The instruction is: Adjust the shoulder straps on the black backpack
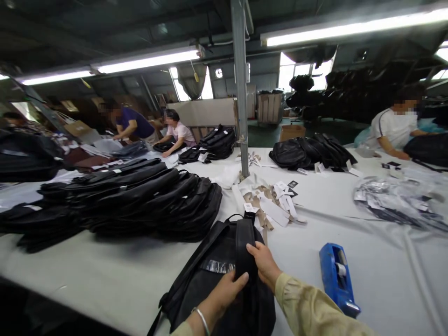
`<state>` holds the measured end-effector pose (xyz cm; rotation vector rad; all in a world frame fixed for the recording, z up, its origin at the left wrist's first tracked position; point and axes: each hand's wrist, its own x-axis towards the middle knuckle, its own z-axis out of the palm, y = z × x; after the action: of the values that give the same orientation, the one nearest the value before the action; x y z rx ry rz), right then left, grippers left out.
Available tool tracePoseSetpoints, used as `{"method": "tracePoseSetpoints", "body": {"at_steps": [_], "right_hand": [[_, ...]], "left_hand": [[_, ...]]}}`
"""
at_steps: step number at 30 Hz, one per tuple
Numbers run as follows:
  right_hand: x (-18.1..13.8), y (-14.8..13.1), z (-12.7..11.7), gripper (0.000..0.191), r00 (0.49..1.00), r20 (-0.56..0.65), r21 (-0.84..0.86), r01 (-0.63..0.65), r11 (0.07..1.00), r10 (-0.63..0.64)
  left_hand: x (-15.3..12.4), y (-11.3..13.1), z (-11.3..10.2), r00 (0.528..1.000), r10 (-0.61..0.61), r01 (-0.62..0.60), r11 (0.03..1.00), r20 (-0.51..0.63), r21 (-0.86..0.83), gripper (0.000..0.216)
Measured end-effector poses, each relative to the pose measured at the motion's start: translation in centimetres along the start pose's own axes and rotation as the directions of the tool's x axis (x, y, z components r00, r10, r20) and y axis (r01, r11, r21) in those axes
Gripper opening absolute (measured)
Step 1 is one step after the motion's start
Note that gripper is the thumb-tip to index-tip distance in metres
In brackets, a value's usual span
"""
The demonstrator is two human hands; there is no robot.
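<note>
A person is working over a black backpack (217,275) lying flat on a white table (385,280), directly in front of them near the table's close edge. The bag's long axis is running away from the person, and a broad black strap (244,247) is lying along that axis down the middle of the bag. Both hands are meeting on this strap: the left hand (224,291), wearing a thin bangle, is curling its fingers against the strap's near end, while the right hand (264,263), in a pale yellow sleeve, is pinching the strap from the right, slightly further up. Neither hand is spread wide; both are closing on the strap. A blue tape dispenser (338,277) is sitting just to the right of the bag. Beyond it, paper tags (276,200) are lying scattered around a metal post (241,88), and stacks of black bags (140,196) are filling the table's left side. Other people are working at the far side of this strip-lit workshop.
</note>
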<state>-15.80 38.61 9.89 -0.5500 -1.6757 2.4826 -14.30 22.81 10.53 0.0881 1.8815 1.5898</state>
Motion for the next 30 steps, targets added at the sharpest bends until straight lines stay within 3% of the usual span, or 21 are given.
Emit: {"method": "tracePoseSetpoints", "body": {"at_steps": [2,6,10,13,15,18,22,26,30], "right_hand": [[-0.9,0.0,-0.5,0.038,0.999,0.013,-0.096,0.033,0.995,-0.032],[-3.8,2.1,-2.9,0.046,1.0,0.021,-0.281,-0.01,0.96,0.016],[-6.9,7.4,-4.7,0.028,0.987,0.123,-0.495,-0.033,0.869,0.107],[-8.1,9.5,-4.4,0.015,0.988,0.115,-0.517,-0.033,0.855,0.107],[-8.5,8.8,-3.9,0.007,0.993,0.093,-0.495,-0.019,0.869,0.075],[-9.0,5.8,-3.6,0.012,0.998,0.066,-0.518,0.043,0.854,-0.01],[-10.1,3.1,-3.1,0.017,0.987,-0.017,-0.419,-0.155,0.895,0.163],[-11.4,3.1,-1.6,0.024,0.958,0.019,-0.33,-0.265,0.906,0.287],[-11.8,4.1,-1.3,0.023,0.978,0.038,-0.258,-0.188,0.948,0.204]], "left_hand": [[0.2,-0.2,0.7,0.993,-0.002,0.017,0.992,0.118,-0.121,0.064],[0.5,-0.8,1.8,0.988,0.133,-0.141,0.984,-0.082,-0.11,0.048],[1.3,-1.0,2.2,0.958,0.128,-0.149,0.987,-0.258,-0.063,0.037],[1.4,-0.3,2.8,0.962,0.028,-0.066,0.989,-0.272,-0.132,0.027],[0.8,0.6,3.2,0.973,-0.078,0.023,0.969,-0.218,-0.245,0.025],[0.0,2.0,3.2,0.977,-0.173,0.098,0.887,-0.127,-0.451,0.022],[0.5,2.7,2.4,0.974,-0.227,0.178,0.819,-0.024,-0.545,0.022],[1.0,2.7,2.1,0.96,-0.273,0.255,0.777,0.058,-0.576,0.024],[0.9,3.1,1.9,0.95,-0.304,0.285,0.746,0.073,-0.602,0.024]]}}
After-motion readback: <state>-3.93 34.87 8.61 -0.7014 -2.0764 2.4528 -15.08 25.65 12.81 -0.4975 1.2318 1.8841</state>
